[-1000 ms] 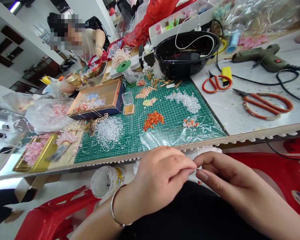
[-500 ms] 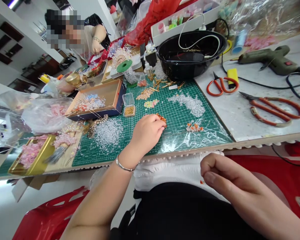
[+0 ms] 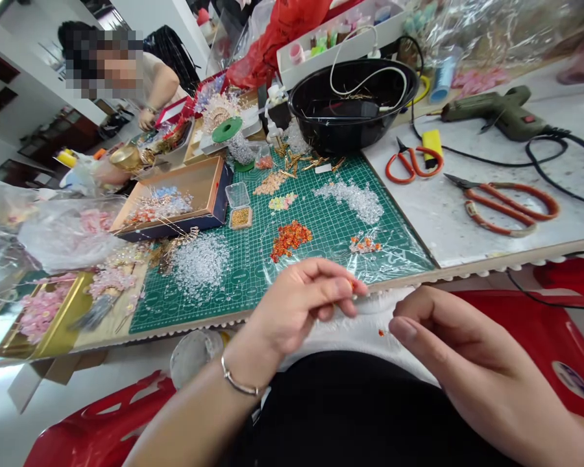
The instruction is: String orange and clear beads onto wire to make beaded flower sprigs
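Orange bead (image 3: 352, 284) sits at the tip of the left-hand grip (image 3: 292, 303).

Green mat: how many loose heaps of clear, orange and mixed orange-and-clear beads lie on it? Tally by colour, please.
Clear: 2 (left heap, right heap)
Orange: 1 (orange heap)
Mixed orange and clear: 1 (small cluster)
Total: 4

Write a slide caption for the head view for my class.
The left hand pinches a small orange bead near the right hand, with more orange beads heaped on a green cutting mat.
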Tool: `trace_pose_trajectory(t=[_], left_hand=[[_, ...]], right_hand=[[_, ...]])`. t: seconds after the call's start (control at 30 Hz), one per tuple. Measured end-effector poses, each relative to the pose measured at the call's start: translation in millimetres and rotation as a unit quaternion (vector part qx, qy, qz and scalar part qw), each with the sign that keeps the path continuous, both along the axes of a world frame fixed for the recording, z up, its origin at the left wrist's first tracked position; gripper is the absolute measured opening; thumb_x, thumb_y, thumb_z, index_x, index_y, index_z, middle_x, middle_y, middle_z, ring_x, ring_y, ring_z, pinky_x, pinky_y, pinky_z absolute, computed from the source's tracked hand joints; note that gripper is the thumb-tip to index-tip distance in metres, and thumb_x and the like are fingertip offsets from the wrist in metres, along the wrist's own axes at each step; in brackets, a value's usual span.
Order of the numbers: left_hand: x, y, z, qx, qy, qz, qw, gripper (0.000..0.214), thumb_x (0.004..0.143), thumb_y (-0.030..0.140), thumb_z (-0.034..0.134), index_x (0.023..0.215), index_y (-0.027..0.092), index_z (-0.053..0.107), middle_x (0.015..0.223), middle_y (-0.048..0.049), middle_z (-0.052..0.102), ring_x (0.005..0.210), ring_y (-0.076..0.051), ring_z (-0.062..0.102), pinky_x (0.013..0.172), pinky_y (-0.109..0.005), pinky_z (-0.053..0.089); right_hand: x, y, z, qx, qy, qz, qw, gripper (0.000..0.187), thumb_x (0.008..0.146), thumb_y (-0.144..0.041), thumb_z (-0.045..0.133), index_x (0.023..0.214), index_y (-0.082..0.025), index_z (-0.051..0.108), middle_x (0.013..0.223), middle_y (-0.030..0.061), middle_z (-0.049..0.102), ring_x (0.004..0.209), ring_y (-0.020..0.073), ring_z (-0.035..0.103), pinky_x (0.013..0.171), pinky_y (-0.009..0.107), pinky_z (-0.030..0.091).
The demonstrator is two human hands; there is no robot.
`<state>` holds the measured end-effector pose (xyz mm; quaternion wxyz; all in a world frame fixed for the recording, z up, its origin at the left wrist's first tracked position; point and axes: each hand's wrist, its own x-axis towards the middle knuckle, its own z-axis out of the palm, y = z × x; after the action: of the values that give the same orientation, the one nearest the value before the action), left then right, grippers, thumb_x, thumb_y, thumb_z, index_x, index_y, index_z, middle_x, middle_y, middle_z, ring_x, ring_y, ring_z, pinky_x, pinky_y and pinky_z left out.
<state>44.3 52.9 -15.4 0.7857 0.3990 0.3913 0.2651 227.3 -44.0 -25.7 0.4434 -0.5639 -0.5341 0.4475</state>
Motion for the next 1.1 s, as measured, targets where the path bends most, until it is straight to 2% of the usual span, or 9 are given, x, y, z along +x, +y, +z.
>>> trace_pose_trajectory(t=[0.03, 0.1, 0.4, 0.83, 0.97, 1.1], left_hand=[[2.3, -10.2, 0.4, -0.061, -0.037, -0.002, 0.997, 0.014, 0.078, 0.022, 0.081, 0.08, 0.015, 0.069, 0.083, -0.0036, 0.076, 0.059, -0.007, 0.067, 0.044, -0.014, 0.032], [5.1, -24.8, 0.2, -0.123, -0.076, 0.002, 0.989, 0.018, 0.075, 0.021, 0.084, 0.078, 0.013, 0.068, 0.082, -0.0037, 0.076, 0.057, -0.006, 0.066, 0.042, -0.012, 0.03], [7.3, -36.4, 6.4, -0.139, -0.104, 0.028, 0.984, 0.02, 0.073, 0.018, 0.086, 0.075, 0.011, 0.068, 0.081, -0.0048, 0.074, 0.054, -0.004, 0.062, 0.041, -0.01, 0.03], [9.3, -46.1, 11.0, -0.097, -0.098, 0.023, 0.99, 0.016, 0.074, 0.014, 0.085, 0.08, 0.015, 0.07, 0.082, -0.0023, 0.073, 0.057, -0.004, 0.06, 0.045, -0.011, 0.033], [5.7, -46.2, 12.5, -0.041, -0.057, 0.016, 0.997, 0.018, 0.072, 0.014, 0.087, 0.083, 0.018, 0.075, 0.083, -0.0011, 0.074, 0.066, -0.006, 0.063, 0.056, -0.014, 0.044], [-0.9, -45.1, 15.4, 0.061, 0.006, -0.008, 0.998, 0.02, 0.072, 0.014, 0.087, 0.088, 0.02, 0.076, 0.086, -0.0013, 0.074, 0.079, -0.011, 0.065, 0.073, -0.021, 0.051]], right_hand=[[-1.1, -0.2, 1.4, 0.013, 0.004, 0.003, 1.0, 0.033, 0.097, -0.042, 0.056, 0.069, -0.025, 0.055, 0.056, -0.0044, 0.048, 0.048, 0.0123, 0.043, 0.042, 0.022, 0.037], [-2.8, -0.8, 4.0, 0.026, 0.004, 0.012, 1.0, 0.031, 0.097, -0.038, 0.056, 0.069, -0.025, 0.054, 0.056, -0.0045, 0.048, 0.047, 0.0121, 0.044, 0.042, 0.022, 0.038], [-3.0, -5.7, 4.3, 0.052, -0.02, 0.038, 0.998, 0.03, 0.099, -0.033, 0.054, 0.07, -0.025, 0.051, 0.058, -0.0051, 0.048, 0.05, 0.0114, 0.045, 0.044, 0.02, 0.041], [0.2, -15.4, 5.4, 0.05, -0.007, 0.043, 0.998, 0.031, 0.099, -0.032, 0.052, 0.069, -0.025, 0.047, 0.059, -0.0063, 0.046, 0.051, 0.0104, 0.042, 0.046, 0.019, 0.04], [2.5, -16.4, 6.9, 0.019, -0.002, 0.048, 0.999, 0.034, 0.097, -0.036, 0.054, 0.065, -0.024, 0.048, 0.056, -0.0058, 0.046, 0.05, 0.0104, 0.043, 0.045, 0.019, 0.039], [4.2, -16.6, 7.2, -0.035, 0.014, 0.073, 0.997, 0.036, 0.096, -0.043, 0.054, 0.066, -0.024, 0.049, 0.056, -0.0055, 0.045, 0.05, 0.011, 0.041, 0.045, 0.021, 0.037]])
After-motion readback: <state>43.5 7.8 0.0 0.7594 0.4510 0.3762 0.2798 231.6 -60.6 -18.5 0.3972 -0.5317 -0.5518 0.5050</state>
